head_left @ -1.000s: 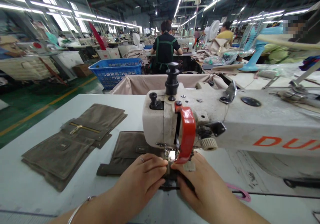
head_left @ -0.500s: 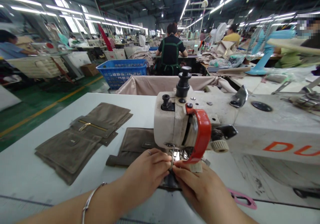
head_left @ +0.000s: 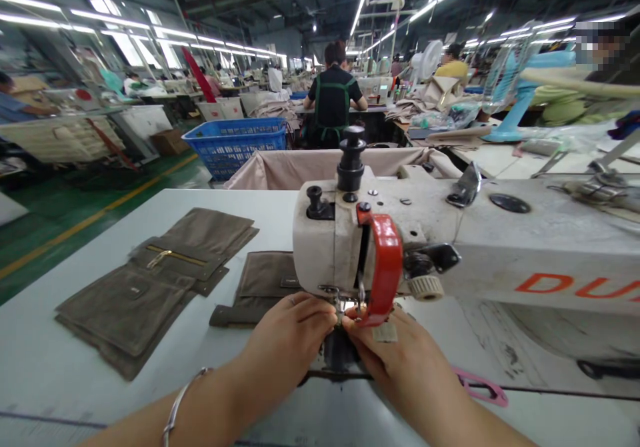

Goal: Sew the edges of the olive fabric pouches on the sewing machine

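My left hand (head_left: 287, 340) and my right hand (head_left: 400, 360) meet fingertip to fingertip just under the needle of a cream sewing machine (head_left: 450, 247) with a red guard (head_left: 385, 270). Both hands have their fingers pressed together, pinching at a dark brown fabric piece (head_left: 263, 284) that runs under the machine head. What exactly sits between the fingertips is too small to make out. A bracelet is on my left wrist.
A stack of brown zippered fabric panels (head_left: 150, 280) lies left on the white table (head_left: 60, 360). Pink scissors (head_left: 480, 387) lie to the right. Beyond the table are a beige cloth bin (head_left: 300, 164), a blue basket (head_left: 235, 142), and a seated person in black (head_left: 333, 97).
My fingertips have drawn closer together under the needle. The view swung right and then back left. The fabric stack has not moved.
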The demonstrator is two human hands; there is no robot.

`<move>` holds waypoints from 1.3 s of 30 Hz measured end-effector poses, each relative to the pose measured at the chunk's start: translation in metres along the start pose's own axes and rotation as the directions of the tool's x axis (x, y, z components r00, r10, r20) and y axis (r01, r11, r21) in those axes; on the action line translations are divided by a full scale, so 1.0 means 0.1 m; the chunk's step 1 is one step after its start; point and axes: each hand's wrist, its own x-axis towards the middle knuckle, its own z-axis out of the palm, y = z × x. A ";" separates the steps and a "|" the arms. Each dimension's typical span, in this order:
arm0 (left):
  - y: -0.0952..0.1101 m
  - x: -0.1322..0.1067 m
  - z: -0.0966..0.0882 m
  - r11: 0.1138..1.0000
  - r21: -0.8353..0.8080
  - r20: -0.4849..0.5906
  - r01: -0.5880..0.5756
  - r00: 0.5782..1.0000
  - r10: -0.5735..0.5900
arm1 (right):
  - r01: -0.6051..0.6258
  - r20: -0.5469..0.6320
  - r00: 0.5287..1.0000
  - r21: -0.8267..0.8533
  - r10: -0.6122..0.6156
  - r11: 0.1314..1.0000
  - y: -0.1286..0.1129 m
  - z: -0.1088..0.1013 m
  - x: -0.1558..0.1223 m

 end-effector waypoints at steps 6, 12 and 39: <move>0.03 0.10 -0.02 0.998 0.018 -0.071 0.062 0.996 -0.061 | 0.007 -0.018 1.000 -0.053 -0.008 0.999 0.02 0.03 0.01; 0.00 0.10 -0.02 0.993 0.020 -0.057 0.118 0.992 -0.117 | 0.014 -0.014 1.000 -0.074 -0.015 0.997 0.03 0.03 0.01; -0.08 0.10 0.05 0.996 0.032 -0.121 0.080 0.990 -0.076 | -0.035 -0.011 0.999 -0.099 0.034 0.995 0.04 0.09 -0.01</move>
